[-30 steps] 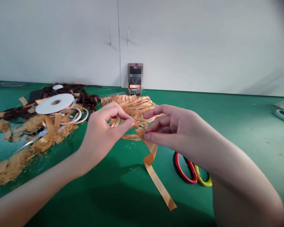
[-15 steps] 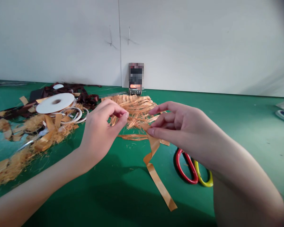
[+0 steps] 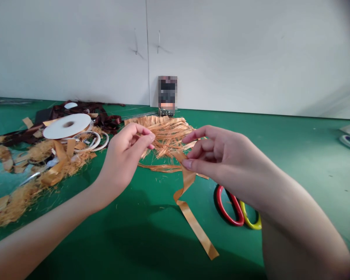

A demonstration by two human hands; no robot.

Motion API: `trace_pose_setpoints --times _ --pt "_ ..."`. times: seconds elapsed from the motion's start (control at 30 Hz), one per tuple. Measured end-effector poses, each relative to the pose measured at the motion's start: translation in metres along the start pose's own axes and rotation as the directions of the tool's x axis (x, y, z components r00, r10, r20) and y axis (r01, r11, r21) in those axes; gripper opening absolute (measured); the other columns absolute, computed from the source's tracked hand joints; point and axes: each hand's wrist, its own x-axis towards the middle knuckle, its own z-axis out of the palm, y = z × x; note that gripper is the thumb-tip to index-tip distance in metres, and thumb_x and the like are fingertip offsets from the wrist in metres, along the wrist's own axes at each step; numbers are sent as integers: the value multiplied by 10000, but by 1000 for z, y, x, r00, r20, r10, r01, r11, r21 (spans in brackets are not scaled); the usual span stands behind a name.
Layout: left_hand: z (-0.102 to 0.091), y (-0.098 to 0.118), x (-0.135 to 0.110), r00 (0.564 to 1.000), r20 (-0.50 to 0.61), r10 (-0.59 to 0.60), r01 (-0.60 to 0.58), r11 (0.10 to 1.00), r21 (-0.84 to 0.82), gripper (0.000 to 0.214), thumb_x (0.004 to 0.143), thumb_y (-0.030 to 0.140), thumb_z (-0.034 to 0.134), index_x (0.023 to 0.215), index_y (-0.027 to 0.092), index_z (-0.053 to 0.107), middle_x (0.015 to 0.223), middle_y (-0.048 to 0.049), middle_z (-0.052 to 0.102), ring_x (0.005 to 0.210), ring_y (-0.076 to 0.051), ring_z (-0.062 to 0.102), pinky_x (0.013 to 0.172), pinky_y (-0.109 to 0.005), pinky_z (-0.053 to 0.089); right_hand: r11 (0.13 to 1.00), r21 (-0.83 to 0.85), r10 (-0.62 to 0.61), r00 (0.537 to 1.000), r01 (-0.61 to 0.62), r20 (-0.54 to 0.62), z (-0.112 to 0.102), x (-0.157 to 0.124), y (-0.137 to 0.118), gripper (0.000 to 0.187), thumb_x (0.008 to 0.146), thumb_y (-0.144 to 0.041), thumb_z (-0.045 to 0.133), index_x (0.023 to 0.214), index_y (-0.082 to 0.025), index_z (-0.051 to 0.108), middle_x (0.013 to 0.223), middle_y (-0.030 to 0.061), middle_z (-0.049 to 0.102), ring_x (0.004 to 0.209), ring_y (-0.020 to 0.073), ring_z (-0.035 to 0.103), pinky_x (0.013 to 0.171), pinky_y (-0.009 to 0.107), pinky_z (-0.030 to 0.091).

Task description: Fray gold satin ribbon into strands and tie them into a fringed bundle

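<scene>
A tan satin ribbon (image 3: 196, 228) is pinched between the thumb and fingers of my right hand (image 3: 223, 155), and its long end hangs in a twist toward the front of the table. My left hand (image 3: 121, 165) is apart from the ribbon's visible length, thumb pressed against the index finger. Anything in that pinch is too small to make out. Behind both hands lies a heap of ribbon pieces frayed into fringe (image 3: 169, 130). A thin bundle of loose threads (image 3: 160, 168) rests just in front of it. Below my right wrist are scissors with red and yellow handles (image 3: 235, 223), their blades hidden.
On the left, a white ribbon spool (image 3: 55, 128), white rings (image 3: 97, 142), dark brown ribbon (image 3: 56, 111) and frayed tan scraps (image 3: 20, 200) crowd the green table (image 3: 146, 241). A phone (image 3: 167, 95) leans on the white wall (image 3: 236, 50) behind.
My left hand has shifted slightly left, its thumb now lying further over the index finger. My right hand keeps its hold on the ribbon, whose hanging twist has swung a little left.
</scene>
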Motion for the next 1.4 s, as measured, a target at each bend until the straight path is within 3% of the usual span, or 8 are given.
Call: trace_pose_setpoints --times 0.17,0.33,0.47,0.67,0.83,0.97,1.23,1.4 --pt "4 -4 -1 996 77 -46 54 993 -105 128 873 307 542 804 202 568 765 -9 603 772 -175 640 676 -278 498 1000 6 -6 1000 6 24 0 1 2 241 693 -134 652 893 -233 561 656 -16 623 684 189 635 611 321 516" --pt "3 -4 2 999 -5 48 -48 996 -77 108 918 248 427 908 214 529 986 -24 599 787 -152 638 722 -301 512 1000 -9 -17 999 17 50 -2 -1 0 224 700 -127 638 882 -233 561 648 -21 595 640 169 597 600 308 499" --pt "0 -9 5 998 5 55 -54 994 -97 143 895 166 412 931 206 545 921 -25 616 778 -148 621 716 -300 508 1000 -14 -24 999 24 35 -2 -3 -1 224 698 -123 637 882 -232 570 656 -13 596 647 169 594 610 305 500" --pt "3 -6 5 998 -10 59 -58 912 -405 162 893 122 429 863 175 580 910 -39 635 912 -156 631 790 -275 533 998 -56 -34 998 37 57 0 -1 0 213 714 -92 604 885 -214 569 626 -24 570 611 145 565 574 273 475" --pt "-2 8 5 951 286 -121 294 646 -704 201 862 41 415 745 167 519 655 42 489 472 -28 508 498 -139 455 994 -98 -34 996 42 82 2 0 2 252 704 -43 587 897 -205 572 622 -37 571 603 129 569 556 252 468" --pt "-5 9 1 854 504 -130 440 697 -567 207 887 55 412 734 146 519 664 55 463 349 37 237 380 -120 254 984 -125 -99 977 124 189 2 -2 10 274 717 -64 583 932 -233 580 686 -31 622 648 133 603 573 252 498" --pt "-11 3 -4 912 407 43 16 990 -142 190 921 175 404 824 180 568 696 29 562 407 -32 321 414 -203 240 967 -174 -160 975 187 157 -2 -4 15 270 704 -51 572 893 -244 585 661 -36 614 591 120 586 525 241 491" --pt "-14 9 -14 789 579 203 -359 918 168 262 858 143 371 809 189 624 578 33 555 461 -94 433 514 -241 340 965 -177 -166 972 195 167 0 -3 17 274 699 -46 571 879 -252 575 648 -40 612 586 122 581 494 235 475"
